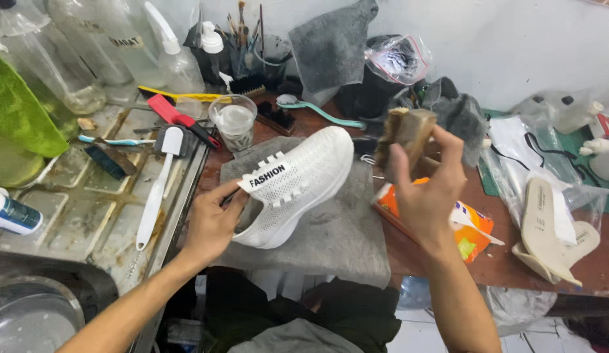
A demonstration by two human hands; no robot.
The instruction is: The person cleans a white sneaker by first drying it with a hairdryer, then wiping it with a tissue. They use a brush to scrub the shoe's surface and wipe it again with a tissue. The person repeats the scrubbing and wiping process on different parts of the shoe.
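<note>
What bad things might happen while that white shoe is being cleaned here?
1. The small clear cup of cloudy liquid stands close to the white mesh sneaker; an elbow or the shoe might tip it.
2. The left hand grips only the sneaker's heel, so it may slip off the grey towel.
3. The wooden brush in the right hand might scuff the mesh if pressed hard.

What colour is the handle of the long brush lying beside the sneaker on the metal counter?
White, seen in the head view: the long brush has a white handle, left of the white sneaker.
</note>
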